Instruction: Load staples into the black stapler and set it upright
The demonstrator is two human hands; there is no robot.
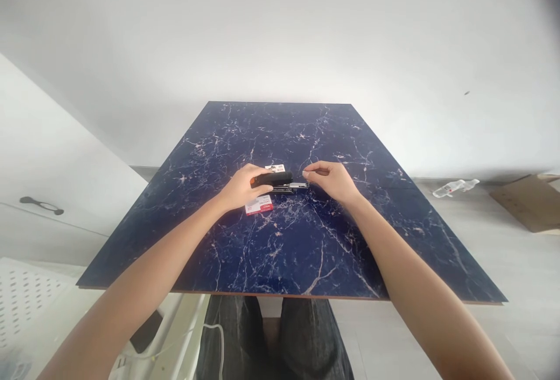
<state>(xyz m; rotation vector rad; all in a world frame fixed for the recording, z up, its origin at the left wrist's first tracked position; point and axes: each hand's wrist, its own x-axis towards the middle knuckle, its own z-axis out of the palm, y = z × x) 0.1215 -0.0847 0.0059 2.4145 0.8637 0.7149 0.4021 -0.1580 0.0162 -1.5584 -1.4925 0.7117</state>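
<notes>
A black stapler (277, 178) lies across the middle of the blue tabletop, its metal staple tray (298, 185) sticking out to the right. My left hand (242, 189) is closed around the stapler's left end, where a bit of orange shows. Off the tray's right tip, my right hand (331, 179) has its thumb and forefinger pinched together; whatever is between them is too small to make out. A small white and red box (259, 205) rests just in front of the stapler. Behind it, another small white packet (275, 168) is partly covered by my left hand and the stapler.
The blue marble-patterned table (280, 252) stands against a white wall. To its right on the floor are a clear plastic bottle-like item (455, 188) and a cardboard box (529, 202). A white cabinet with a dark handle (42, 205) is at left. A white cable (221, 345) hangs below the front edge.
</notes>
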